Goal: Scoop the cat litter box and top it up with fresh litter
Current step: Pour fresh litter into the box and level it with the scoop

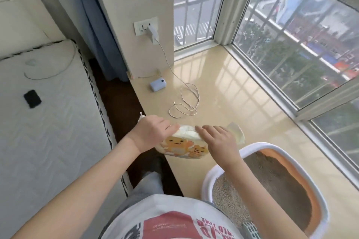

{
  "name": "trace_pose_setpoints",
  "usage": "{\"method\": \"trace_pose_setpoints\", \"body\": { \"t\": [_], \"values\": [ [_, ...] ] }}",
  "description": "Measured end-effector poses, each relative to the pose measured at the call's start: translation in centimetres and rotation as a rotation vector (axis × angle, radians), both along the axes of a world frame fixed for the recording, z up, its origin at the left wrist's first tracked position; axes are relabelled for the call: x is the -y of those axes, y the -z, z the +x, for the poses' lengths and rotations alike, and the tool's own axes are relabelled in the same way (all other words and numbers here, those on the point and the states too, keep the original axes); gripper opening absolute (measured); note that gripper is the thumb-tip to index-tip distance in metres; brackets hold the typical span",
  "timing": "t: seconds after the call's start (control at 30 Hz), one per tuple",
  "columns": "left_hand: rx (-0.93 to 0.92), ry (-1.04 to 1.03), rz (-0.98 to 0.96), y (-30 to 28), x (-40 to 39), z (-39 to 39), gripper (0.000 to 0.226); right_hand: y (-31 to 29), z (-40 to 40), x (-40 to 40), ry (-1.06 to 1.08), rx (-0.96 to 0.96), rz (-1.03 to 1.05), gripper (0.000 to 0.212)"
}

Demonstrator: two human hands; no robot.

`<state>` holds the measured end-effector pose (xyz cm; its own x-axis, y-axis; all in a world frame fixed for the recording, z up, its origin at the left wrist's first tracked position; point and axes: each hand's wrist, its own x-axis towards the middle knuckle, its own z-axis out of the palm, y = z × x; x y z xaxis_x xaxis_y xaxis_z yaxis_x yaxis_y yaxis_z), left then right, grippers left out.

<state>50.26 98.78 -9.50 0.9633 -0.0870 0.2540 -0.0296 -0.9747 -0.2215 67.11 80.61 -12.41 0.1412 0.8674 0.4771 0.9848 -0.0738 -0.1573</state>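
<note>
Far left: white quilted mattress [48, 122], with a small black pad [32, 98] lying flat on it and a thin cable [58, 70] looping across the far end. Blue-grey curtain [97, 31] hanging down behind, just left of the wall column. On that column, a white wall socket [144, 25] with a white charger [153, 34] plugged in. From there, a pale charging cord [186, 95] trailing down onto the glossy cream window ledge [242, 99] and coiling loosely. Near the column's foot, a small light-blue device [157, 85] sitting on the ledge.

Centre, nearer: left hand [153, 132] clamped over the left end of the litter bag [182, 147], fingers curled down onto its top, a scrap of torn white edge poking out behind the wrist. Bag lying on the near-left edge of the ledge, cartoon orange animals printed on its side, just left of the box. Right hand [219, 137] pressing on the bag's right end, fingers fairly straight and close together, a pale flap folded up beyond them; whether curled round it, cannot tell.

Right and near: white-rimmed litter box [270, 146] with orange inner wall, resting on the ledge, litter [272, 180] inside grey-brown at the far part, paler and grainier at the near-left. Near edge: a grey slotted scoop [250, 230], partly out of view. Far right: barred windows [291, 44].
</note>
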Motion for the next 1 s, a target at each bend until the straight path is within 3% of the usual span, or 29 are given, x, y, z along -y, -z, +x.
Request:
{"method": "trace_pose_setpoints", "body": {
  "t": [0.43,0.67,0.87,1.0],
  "values": [
    [-0.246,0.559,-0.115,3.5,-10.3,12.2,0.050,1.8,-2.5,-4.1,0.645,-0.056,-0.100,0.037],
    [-0.602,0.559,-0.187,5.8,-11.2,14.9,0.055,4.2,-4.0,-6.1,0.919,-0.411,-0.319,0.047],
    [-0.588,0.413,-0.306,4.8,-10.6,16.5,0.024,1.5,-3.2,-6.2,0.974,-0.581,-0.415,0.047],
    [-0.531,0.328,-0.345,2.8,-10.2,17.2,0.021,-1.0,-2.2,-5.0,1.003,-0.558,-0.519,0.043]
  ]
}}
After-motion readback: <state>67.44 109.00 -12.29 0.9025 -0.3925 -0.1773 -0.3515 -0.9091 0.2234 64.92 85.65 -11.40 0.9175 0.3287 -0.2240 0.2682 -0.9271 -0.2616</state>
